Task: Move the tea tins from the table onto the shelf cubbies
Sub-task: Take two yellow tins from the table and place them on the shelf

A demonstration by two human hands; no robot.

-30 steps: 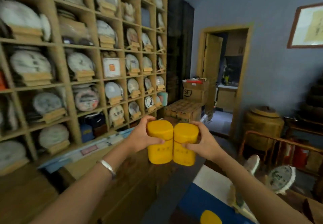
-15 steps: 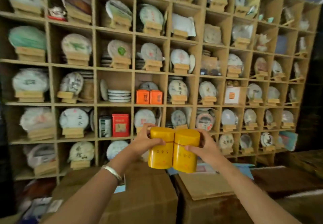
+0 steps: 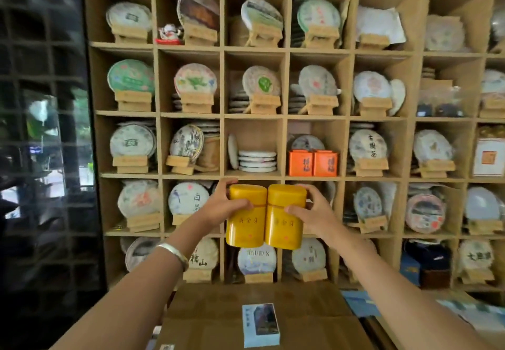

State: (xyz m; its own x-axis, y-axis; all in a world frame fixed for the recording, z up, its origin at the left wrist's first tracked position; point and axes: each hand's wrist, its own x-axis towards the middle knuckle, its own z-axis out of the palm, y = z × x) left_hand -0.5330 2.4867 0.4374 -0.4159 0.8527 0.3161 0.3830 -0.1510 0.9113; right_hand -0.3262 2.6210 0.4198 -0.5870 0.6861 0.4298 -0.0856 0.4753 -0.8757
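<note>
Two yellow tea tins are held upright side by side in the air, pressed against each other. My left hand (image 3: 220, 205) grips the left yellow tin (image 3: 244, 221) from its left side. My right hand (image 3: 314, 209) grips the right yellow tin (image 3: 285, 222) from its right side. Both tins hover in front of the wooden shelf cubbies (image 3: 284, 116), level with the row below the two orange tins (image 3: 313, 162). The cubby with a stack of white tea cakes (image 3: 257, 161) sits just above the left tin.
Nearly every cubby holds round wrapped tea cakes on wooden stands. Cardboard boxes (image 3: 273, 319) stand below my arms, with a small blue box (image 3: 261, 325) lying on top. A dark glass grid wall (image 3: 41, 131) closes off the left side.
The view has swung left and closer to the shelf. Both hands have carried the two yellow tins along, and the tins now sit nearer the cubbies.
</note>
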